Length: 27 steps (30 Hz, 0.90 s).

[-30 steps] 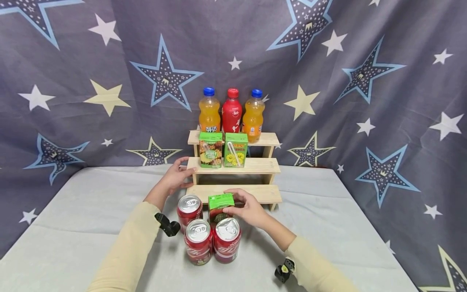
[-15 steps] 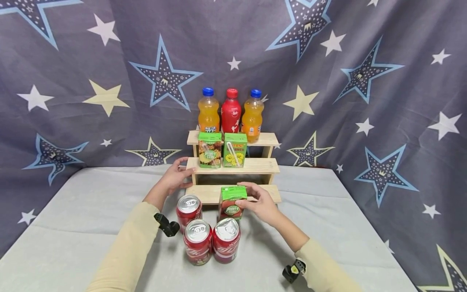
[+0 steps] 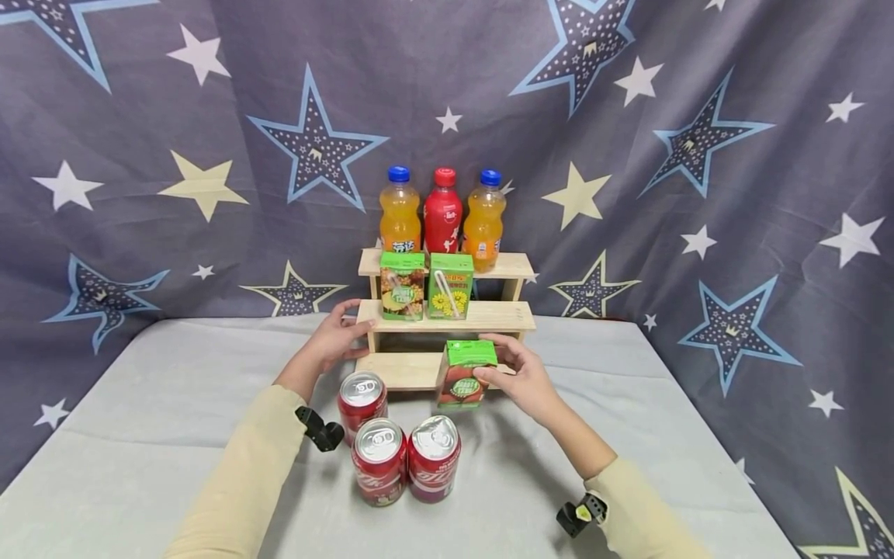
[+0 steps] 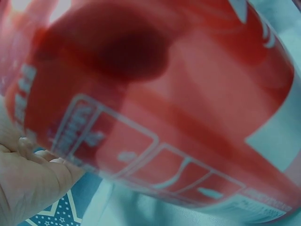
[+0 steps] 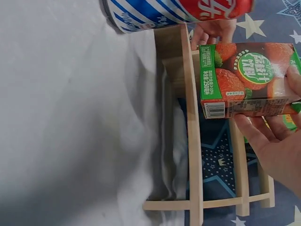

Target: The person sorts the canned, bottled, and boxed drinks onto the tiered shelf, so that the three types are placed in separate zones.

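Observation:
In the head view my right hand [image 3: 520, 380] grips a green-topped juice box [image 3: 466, 376] with strawberry pictures. The box is held up in front of the lowest step of a wooden three-step shelf [image 3: 398, 371]. My left hand [image 3: 335, 338] holds the left end of that shelf at its middle step. In the right wrist view the thumb and fingers pinch the strawberry juice box [image 5: 249, 75] from its sides. A red soda can [image 4: 188, 108] fills most of the left wrist view and hides much of the left hand [image 4: 37, 183].
Three red soda cans [image 3: 379, 463] stand on the table [image 3: 140, 466] in front of the shelf. Two juice boxes [image 3: 403, 287] are on the middle step, toward its left. The top step bears two orange soda bottles [image 3: 401, 210] with a red bottle [image 3: 443, 210] between them.
My right hand has carried the strawberry juice box up and to the right, from behind the cans to before the lowest step. The left hand has stayed at the shelf.

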Each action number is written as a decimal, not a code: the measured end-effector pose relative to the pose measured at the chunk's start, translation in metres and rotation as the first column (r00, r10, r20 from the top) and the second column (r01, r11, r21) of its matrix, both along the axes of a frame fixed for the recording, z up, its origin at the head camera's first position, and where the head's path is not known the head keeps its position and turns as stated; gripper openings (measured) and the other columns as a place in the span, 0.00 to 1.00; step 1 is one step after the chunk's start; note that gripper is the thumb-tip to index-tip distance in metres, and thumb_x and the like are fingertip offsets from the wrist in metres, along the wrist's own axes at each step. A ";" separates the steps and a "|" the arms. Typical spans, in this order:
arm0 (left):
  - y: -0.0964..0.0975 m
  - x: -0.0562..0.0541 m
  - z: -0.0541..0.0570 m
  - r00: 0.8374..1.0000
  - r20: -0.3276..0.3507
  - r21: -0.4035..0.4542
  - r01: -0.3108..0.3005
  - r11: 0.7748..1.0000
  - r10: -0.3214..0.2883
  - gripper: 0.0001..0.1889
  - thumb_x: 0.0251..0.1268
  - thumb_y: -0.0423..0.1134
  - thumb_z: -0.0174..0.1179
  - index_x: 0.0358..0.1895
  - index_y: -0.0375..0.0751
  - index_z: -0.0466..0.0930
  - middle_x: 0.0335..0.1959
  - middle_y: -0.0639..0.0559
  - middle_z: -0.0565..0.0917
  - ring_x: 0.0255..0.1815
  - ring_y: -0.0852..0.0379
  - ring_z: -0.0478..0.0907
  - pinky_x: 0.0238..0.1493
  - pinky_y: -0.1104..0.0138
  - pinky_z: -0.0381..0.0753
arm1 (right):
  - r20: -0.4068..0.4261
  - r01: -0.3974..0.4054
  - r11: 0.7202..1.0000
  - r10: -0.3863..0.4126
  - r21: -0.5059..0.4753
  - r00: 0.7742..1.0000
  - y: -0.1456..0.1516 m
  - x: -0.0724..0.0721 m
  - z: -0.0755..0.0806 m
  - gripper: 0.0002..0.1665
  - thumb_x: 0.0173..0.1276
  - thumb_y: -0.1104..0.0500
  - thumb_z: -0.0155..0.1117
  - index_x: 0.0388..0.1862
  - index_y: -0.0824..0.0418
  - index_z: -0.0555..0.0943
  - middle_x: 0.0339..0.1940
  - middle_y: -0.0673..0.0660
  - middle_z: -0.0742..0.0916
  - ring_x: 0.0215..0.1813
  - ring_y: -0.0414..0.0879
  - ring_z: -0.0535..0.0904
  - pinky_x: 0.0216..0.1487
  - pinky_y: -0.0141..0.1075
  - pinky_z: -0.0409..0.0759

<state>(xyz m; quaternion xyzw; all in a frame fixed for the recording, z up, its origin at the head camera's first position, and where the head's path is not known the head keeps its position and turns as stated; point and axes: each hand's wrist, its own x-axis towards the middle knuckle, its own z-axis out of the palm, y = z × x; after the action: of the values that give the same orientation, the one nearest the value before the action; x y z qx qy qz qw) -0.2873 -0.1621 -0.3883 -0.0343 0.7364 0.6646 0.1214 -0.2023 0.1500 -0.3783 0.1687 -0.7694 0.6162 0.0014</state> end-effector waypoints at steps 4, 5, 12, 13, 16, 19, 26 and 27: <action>0.000 0.000 0.000 1.000 -0.001 -0.001 0.001 1.000 -0.001 0.36 0.70 0.37 0.50 0.74 0.46 0.40 0.65 0.31 0.61 0.62 0.40 0.66 0.57 0.52 0.78 | -0.032 0.032 0.999 -0.032 0.000 0.999 0.006 0.001 0.004 0.30 0.59 0.63 0.68 0.61 0.62 0.71 0.45 0.64 0.84 0.44 0.39 0.79 0.42 0.30 0.82; 0.000 0.001 0.000 1.000 0.001 0.000 0.000 1.000 0.000 0.36 0.70 0.37 0.50 0.74 0.46 0.40 0.65 0.31 0.61 0.62 0.40 0.65 0.58 0.51 0.78 | -0.035 0.042 0.999 -0.042 0.003 0.998 0.007 0.001 0.005 0.30 0.59 0.63 0.68 0.61 0.61 0.72 0.45 0.63 0.84 0.44 0.38 0.79 0.43 0.30 0.81; 0.000 0.000 0.000 1.000 0.002 -0.012 -0.002 1.000 0.002 0.35 0.70 0.38 0.50 0.74 0.46 0.40 0.65 0.32 0.62 0.62 0.40 0.66 0.56 0.53 0.80 | -0.063 0.097 0.995 -0.095 0.022 0.993 0.020 -0.002 0.011 0.30 0.60 0.61 0.67 0.62 0.59 0.72 0.46 0.65 0.84 0.45 0.37 0.79 0.45 0.29 0.80; 0.000 0.000 0.001 1.000 -0.001 -0.013 -0.001 1.000 0.001 0.35 0.70 0.38 0.50 0.74 0.46 0.40 0.65 0.32 0.62 0.62 0.40 0.66 0.55 0.53 0.80 | -0.059 0.105 0.994 -0.103 0.024 0.993 0.021 -0.003 0.013 0.30 0.60 0.60 0.67 0.62 0.59 0.72 0.47 0.64 0.84 0.45 0.37 0.79 0.44 0.28 0.80; 0.000 -0.001 0.000 1.000 0.003 -0.010 -0.004 1.000 0.004 0.35 0.70 0.38 0.50 0.74 0.46 0.41 0.65 0.32 0.62 0.61 0.41 0.67 0.55 0.54 0.80 | -0.050 0.126 0.992 -0.125 0.027 0.991 0.026 -0.005 0.016 0.32 0.61 0.58 0.67 0.64 0.59 0.70 0.50 0.64 0.83 0.46 0.36 0.79 0.44 0.27 0.80; 0.000 -0.001 0.000 1.000 0.002 -0.010 -0.004 1.000 0.004 0.35 0.70 0.38 0.50 0.74 0.46 0.41 0.64 0.32 0.62 0.60 0.41 0.67 0.56 0.53 0.80 | -0.033 0.159 0.987 -0.158 0.025 0.987 0.030 -0.007 0.019 0.32 0.61 0.56 0.67 0.64 0.57 0.70 0.52 0.63 0.83 0.48 0.35 0.79 0.45 0.26 0.80; 0.001 0.000 0.001 1.000 0.011 -0.009 -0.009 1.000 0.009 0.35 0.70 0.37 0.50 0.74 0.46 0.41 0.64 0.32 0.62 0.61 0.40 0.66 0.56 0.53 0.80 | -0.033 0.223 0.975 -0.223 -0.003 0.974 0.036 -0.010 0.028 0.32 0.61 0.56 0.68 0.64 0.56 0.70 0.52 0.61 0.82 0.48 0.34 0.79 0.45 0.25 0.81; 0.000 0.000 0.001 1.000 0.013 -0.011 -0.007 1.000 0.007 0.35 0.70 0.37 0.50 0.74 0.47 0.41 0.65 0.32 0.62 0.61 0.40 0.66 0.56 0.53 0.80 | -0.036 0.231 0.973 -0.231 -0.006 0.972 0.036 -0.010 0.029 0.32 0.61 0.57 0.68 0.64 0.56 0.70 0.52 0.61 0.82 0.47 0.34 0.79 0.44 0.25 0.81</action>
<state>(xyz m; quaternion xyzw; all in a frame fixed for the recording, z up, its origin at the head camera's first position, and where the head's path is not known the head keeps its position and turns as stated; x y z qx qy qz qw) -0.2874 -0.1616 -0.3870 -0.0419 0.7391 0.6608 0.1236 -0.2127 0.1865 -0.3493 0.0891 -0.7831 0.6093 0.0871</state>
